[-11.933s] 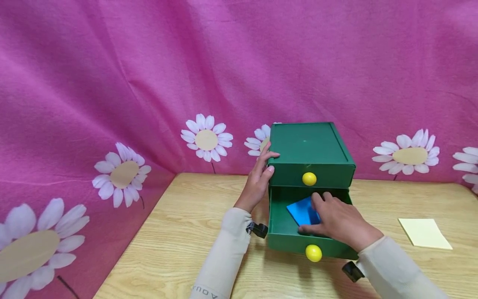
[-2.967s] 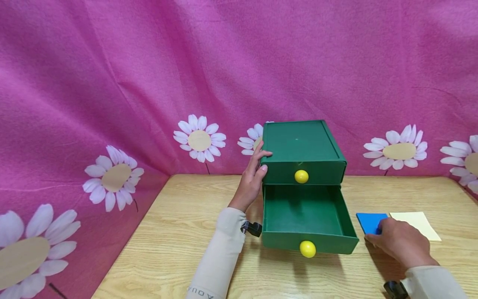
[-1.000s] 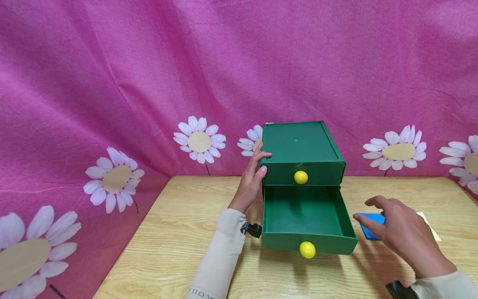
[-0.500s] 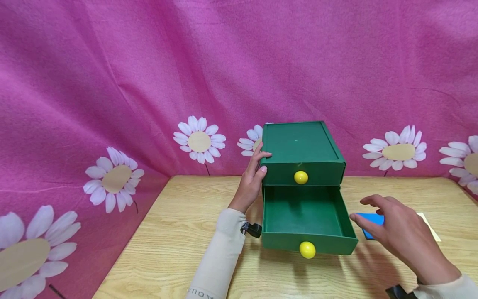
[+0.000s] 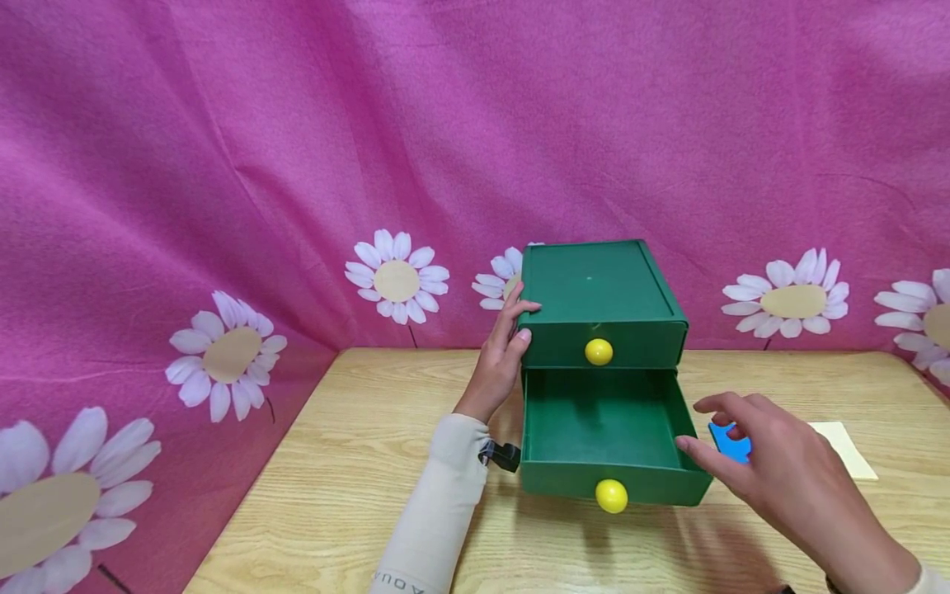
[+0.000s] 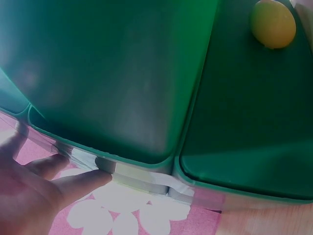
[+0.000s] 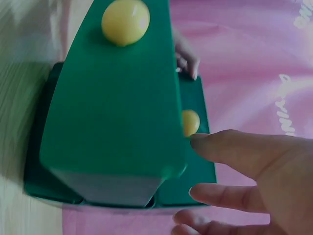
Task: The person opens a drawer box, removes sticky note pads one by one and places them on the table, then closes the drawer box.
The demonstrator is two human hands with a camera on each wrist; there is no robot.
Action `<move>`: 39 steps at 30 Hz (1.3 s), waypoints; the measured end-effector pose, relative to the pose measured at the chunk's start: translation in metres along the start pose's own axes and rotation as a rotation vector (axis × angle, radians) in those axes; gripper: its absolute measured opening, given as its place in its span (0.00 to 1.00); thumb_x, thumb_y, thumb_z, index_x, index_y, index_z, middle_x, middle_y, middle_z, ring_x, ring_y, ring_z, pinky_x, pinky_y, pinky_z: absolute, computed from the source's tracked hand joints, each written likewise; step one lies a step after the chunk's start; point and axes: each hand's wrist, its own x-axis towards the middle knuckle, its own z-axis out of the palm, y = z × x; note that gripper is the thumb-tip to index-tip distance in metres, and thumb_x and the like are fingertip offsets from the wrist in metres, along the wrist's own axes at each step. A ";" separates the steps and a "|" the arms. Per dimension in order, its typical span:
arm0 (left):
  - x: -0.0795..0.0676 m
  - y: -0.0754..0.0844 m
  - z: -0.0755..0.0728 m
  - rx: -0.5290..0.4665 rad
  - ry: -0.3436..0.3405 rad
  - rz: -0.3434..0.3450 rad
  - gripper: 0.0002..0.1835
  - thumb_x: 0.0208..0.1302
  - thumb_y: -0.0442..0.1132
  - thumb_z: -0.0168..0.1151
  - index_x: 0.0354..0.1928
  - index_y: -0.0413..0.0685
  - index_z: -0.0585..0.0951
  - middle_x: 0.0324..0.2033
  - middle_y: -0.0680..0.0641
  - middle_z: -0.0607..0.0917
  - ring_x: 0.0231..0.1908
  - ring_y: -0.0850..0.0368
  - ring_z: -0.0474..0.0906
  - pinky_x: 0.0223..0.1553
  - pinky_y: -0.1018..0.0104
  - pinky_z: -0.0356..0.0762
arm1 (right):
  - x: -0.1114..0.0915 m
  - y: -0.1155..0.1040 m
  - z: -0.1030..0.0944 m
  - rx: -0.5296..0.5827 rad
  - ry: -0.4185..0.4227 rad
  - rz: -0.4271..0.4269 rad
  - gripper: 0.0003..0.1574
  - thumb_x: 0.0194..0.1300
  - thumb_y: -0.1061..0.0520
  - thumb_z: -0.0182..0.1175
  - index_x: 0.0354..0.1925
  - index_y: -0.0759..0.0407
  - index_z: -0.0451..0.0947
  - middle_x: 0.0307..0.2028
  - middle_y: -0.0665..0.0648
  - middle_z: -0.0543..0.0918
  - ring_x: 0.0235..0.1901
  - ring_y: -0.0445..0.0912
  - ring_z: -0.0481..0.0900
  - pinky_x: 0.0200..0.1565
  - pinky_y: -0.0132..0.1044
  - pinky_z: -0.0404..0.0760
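A green two-drawer box [image 5: 601,280] stands on the table, its lower drawer [image 5: 616,487] pulled out with a bare floor. Each drawer front carries a round yellow knob [image 5: 612,497]. My left hand [image 5: 493,367] rests on the box's left side, fingertips on the top edge and thumb at the front corner. Held spread at the lower drawer's right front corner, my right hand [image 5: 787,462] has nothing between thumb and fingers. Partly hidden behind it lies a blue sticky-note pad [image 5: 731,445]. In the right wrist view, the fingers [image 7: 225,149] overlap the drawer's edge.
Right of the blue pad lies a pale yellow sticky-note pad [image 5: 848,450], partly covered by my right hand. The wooden table [image 5: 356,462] ends at a pink cloth [image 5: 631,124] with white daisies, hanging behind and at the left.
The blue pad, in the lower drawer earlier, now lies on the table beside the yellow pad. My right hand let go of it and moved left to the drawer. My left hand stays put.
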 end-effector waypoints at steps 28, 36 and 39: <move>0.005 -0.040 0.002 0.039 0.016 -0.001 0.21 0.72 0.46 0.40 0.65 0.63 0.65 0.75 0.59 0.49 0.72 0.64 0.46 0.69 0.54 0.53 | -0.017 -0.041 0.018 0.055 -0.022 -0.284 0.21 0.48 0.51 0.75 0.42 0.44 0.80 0.27 0.31 0.71 0.27 0.29 0.70 0.25 0.27 0.73; 0.005 -0.040 0.002 0.038 0.016 0.014 0.21 0.72 0.46 0.39 0.65 0.62 0.65 0.75 0.56 0.49 0.72 0.64 0.46 0.69 0.53 0.53 | -0.018 -0.045 0.021 0.071 -0.212 -0.268 0.18 0.56 0.49 0.70 0.45 0.43 0.78 0.28 0.32 0.74 0.27 0.28 0.70 0.27 0.27 0.76; 0.005 -0.040 0.003 0.038 0.015 0.012 0.21 0.72 0.46 0.40 0.65 0.63 0.65 0.75 0.57 0.49 0.72 0.64 0.46 0.69 0.53 0.53 | -0.017 -0.046 0.021 0.085 -0.291 -0.236 0.17 0.57 0.46 0.69 0.45 0.41 0.78 0.32 0.35 0.78 0.28 0.28 0.71 0.29 0.27 0.78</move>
